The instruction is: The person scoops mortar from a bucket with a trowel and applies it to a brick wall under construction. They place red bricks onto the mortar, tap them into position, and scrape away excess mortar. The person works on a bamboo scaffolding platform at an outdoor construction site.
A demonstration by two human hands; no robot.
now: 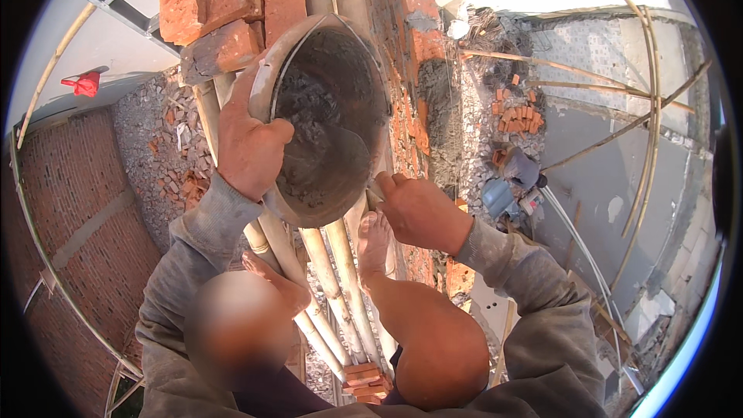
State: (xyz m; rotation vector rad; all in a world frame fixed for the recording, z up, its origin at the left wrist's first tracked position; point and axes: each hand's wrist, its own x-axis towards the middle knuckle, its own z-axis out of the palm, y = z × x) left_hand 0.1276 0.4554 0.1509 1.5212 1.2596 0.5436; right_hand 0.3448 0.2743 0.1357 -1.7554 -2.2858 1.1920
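A mortar bucket (261,93) with a wire handle tilts toward me above the bamboo poles. Wet grey mortar (313,85) lies inside it. My left hand (251,151) is closed on the bucket's left rim, its thumb over the edge. Beside the bucket's lower right side, my right hand (422,210) is closed round the handle of a trowel (340,156). The trowel's blade sits inside the bucket, coated with mortar and hard to tell from it. Fingertips of the right hand are partly hidden behind the hand itself.
Red bricks (224,0) are stacked beyond the bucket. My bare feet stand on bamboo poles (340,271), high above rubble (166,128). A brick wall (402,120) runs along the right. Far below, a person (520,169) is near a brick pile (517,116). Bamboo poles (650,108) cross at right.
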